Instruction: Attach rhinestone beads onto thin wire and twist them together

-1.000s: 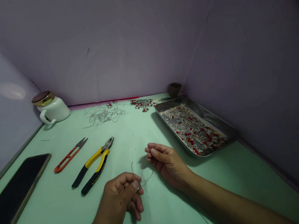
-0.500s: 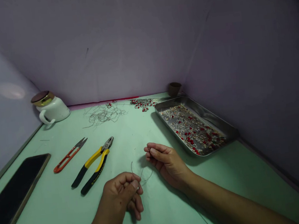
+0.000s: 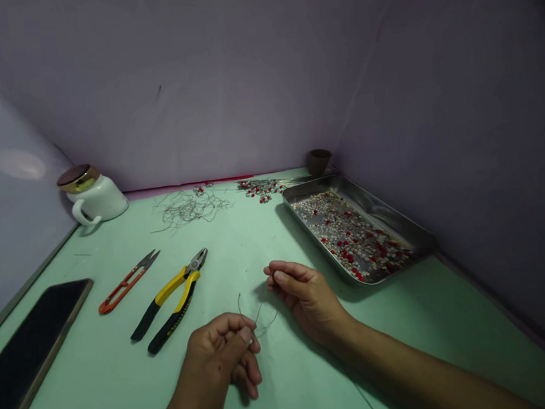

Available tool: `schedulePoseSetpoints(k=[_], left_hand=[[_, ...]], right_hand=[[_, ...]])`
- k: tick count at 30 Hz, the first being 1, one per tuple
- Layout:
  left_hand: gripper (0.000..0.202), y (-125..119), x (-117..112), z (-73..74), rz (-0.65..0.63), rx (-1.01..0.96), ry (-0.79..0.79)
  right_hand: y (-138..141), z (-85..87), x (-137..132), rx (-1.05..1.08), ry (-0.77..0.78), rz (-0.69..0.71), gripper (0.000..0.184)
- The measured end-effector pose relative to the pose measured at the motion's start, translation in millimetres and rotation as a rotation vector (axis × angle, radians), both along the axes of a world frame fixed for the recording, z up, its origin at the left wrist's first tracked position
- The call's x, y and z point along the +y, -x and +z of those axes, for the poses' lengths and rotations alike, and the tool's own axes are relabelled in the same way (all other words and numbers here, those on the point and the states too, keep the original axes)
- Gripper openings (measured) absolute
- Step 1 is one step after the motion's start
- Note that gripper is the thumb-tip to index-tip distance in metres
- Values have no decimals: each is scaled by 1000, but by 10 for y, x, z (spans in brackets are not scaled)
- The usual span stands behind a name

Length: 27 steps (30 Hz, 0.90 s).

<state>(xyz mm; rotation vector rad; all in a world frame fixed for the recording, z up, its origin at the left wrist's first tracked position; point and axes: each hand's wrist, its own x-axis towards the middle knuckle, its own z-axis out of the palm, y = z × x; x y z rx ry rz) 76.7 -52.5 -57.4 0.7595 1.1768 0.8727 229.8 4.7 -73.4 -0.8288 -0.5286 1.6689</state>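
My left hand pinches a thin dark wire between thumb and forefinger. One end of this wire sticks up above the fingertips, and another stretch bends out in a loose curve toward my other hand. A tiny pale spot, perhaps a bead, shows at the left fingertips. To the right, my right hand is closed in a pinch, thumb against forefinger, above the table. Whatever sits between those fingertips is too small to make out. The curve of wire passes just below and left of the right hand.
Pliers, orange thread snips and a phone lie left. A metal tray of loose beads stands right. Behind are tangled wire, beaded wire pieces, a lidded white mug and a small brown pot.
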Motion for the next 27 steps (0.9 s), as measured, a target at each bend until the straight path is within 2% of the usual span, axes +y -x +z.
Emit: schedulePoseSetpoints(k=[8,15,19,23,27], left_hand=[[26,-13,3,20,5,9,-1],[24,-36,10,81,-12,64,3],[23,-37,13,76,2,92,-5],[26,-37,42,84,124,-13,-31],[28,-51,91,110,167,-107,-36]], right_hand=[[-4,-39,-19,-129,-112,-36,19],[5,-9,-18,-144,-77,-60,32],[-12,28,-23,-112,-94,-2,37],[-22,58,-55,-54,-119,87,40],[4,63,-111,-217,-203,290,32]])
